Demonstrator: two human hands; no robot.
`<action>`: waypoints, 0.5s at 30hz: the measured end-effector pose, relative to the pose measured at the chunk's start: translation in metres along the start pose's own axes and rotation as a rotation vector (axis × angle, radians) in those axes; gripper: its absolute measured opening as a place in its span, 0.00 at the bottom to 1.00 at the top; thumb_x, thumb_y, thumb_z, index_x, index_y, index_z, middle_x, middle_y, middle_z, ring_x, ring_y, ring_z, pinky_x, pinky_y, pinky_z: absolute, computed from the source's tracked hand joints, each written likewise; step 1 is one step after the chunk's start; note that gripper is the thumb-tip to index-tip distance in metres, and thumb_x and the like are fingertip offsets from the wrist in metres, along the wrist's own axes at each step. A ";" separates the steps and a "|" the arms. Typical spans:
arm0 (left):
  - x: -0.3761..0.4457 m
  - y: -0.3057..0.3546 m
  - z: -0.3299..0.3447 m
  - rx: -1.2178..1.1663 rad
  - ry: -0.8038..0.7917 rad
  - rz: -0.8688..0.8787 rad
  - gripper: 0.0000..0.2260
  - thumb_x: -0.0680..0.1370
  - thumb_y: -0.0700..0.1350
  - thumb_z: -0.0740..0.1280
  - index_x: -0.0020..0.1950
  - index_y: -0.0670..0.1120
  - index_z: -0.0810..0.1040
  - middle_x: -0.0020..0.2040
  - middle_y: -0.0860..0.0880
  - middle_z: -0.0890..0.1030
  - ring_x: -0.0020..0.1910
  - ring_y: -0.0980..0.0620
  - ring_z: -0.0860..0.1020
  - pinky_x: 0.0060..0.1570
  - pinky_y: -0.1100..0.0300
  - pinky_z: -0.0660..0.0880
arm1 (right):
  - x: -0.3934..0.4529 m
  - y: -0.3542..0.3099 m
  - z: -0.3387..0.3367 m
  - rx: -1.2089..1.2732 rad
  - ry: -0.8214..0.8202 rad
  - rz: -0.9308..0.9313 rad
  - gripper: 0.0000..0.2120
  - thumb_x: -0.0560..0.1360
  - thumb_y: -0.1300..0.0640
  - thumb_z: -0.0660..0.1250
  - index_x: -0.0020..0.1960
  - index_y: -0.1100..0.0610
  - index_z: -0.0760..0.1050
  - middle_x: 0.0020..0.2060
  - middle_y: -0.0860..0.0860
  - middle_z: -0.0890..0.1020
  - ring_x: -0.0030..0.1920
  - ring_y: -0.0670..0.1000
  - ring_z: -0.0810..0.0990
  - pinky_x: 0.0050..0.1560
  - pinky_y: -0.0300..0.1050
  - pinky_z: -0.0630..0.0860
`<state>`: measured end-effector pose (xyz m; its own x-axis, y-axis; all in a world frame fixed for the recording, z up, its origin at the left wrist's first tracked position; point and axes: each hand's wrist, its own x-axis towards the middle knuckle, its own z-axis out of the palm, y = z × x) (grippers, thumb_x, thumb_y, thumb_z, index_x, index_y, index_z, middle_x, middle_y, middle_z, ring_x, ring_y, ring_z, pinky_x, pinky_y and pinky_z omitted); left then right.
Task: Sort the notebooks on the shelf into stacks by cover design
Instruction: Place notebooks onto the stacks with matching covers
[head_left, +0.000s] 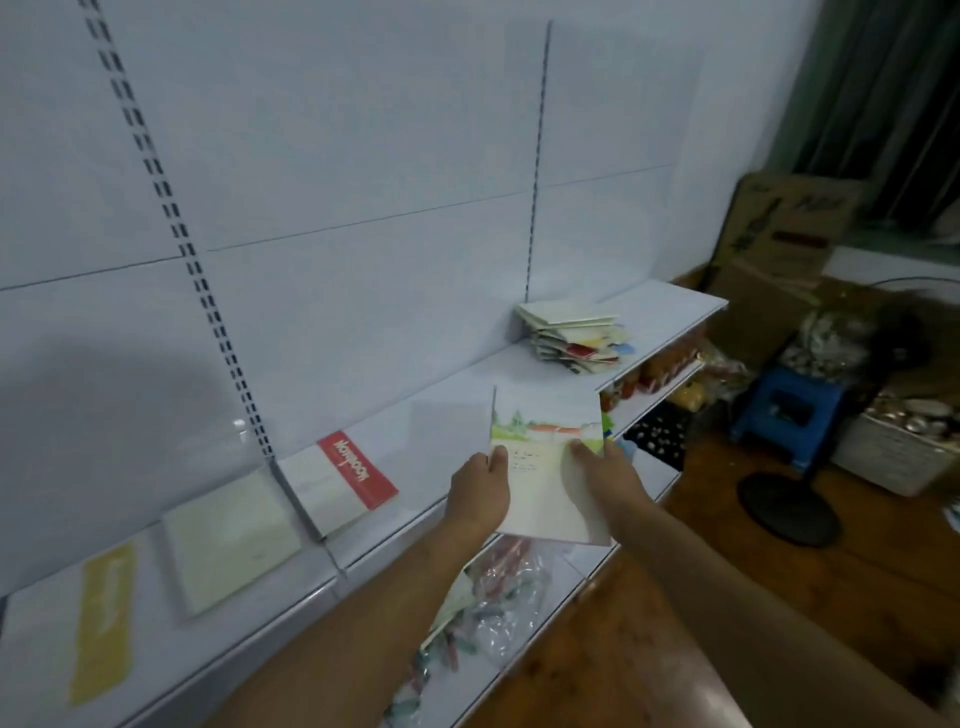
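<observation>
Above the white shelf (447, 415) I hold a landscape-cover notebook (545, 462), left hand (480, 493) and right hand (605, 475) each pinching a side edge. Farther right a jumbled notebook pile (574, 338) sits; a red-banded notebook (337, 480), a pale one (231, 540) and a yellow-banded one (78, 623) lie separately leftward.

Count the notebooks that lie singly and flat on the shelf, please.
3: a yellow-band notebook far left, a pale green notebook beside it, a red-band notebook right of the divider. The unsorted pile and the held notebook are not counted.

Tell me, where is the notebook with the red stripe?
The red-striped notebook lies flat on the shelf, left of both hands, right of the plain cream notebook.
</observation>
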<state>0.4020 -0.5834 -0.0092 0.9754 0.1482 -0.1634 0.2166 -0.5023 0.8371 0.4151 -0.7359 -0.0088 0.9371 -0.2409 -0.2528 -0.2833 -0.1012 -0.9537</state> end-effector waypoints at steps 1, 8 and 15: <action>0.006 0.009 0.012 -0.008 -0.020 0.006 0.23 0.82 0.56 0.52 0.60 0.38 0.74 0.57 0.39 0.78 0.56 0.40 0.77 0.57 0.50 0.74 | 0.010 0.003 -0.010 0.049 0.016 0.022 0.11 0.78 0.50 0.62 0.59 0.52 0.71 0.53 0.52 0.78 0.53 0.55 0.78 0.58 0.53 0.75; 0.057 0.048 0.081 0.004 -0.100 0.061 0.13 0.81 0.49 0.57 0.62 0.43 0.66 0.58 0.41 0.78 0.54 0.41 0.77 0.47 0.54 0.72 | 0.096 0.033 -0.061 0.099 0.100 0.100 0.12 0.74 0.47 0.63 0.57 0.46 0.73 0.55 0.54 0.81 0.52 0.56 0.79 0.59 0.58 0.75; 0.150 0.063 0.098 -0.015 -0.094 0.059 0.11 0.82 0.47 0.57 0.63 0.45 0.64 0.59 0.43 0.78 0.50 0.45 0.78 0.44 0.55 0.76 | 0.167 -0.013 -0.048 0.020 0.143 0.156 0.11 0.78 0.55 0.60 0.59 0.53 0.63 0.46 0.51 0.75 0.50 0.57 0.77 0.54 0.54 0.78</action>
<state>0.5658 -0.6766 -0.0319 0.9862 0.0377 -0.1614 0.1587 -0.4951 0.8542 0.5658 -0.8212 -0.0312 0.8433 -0.3865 -0.3733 -0.4170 -0.0326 -0.9083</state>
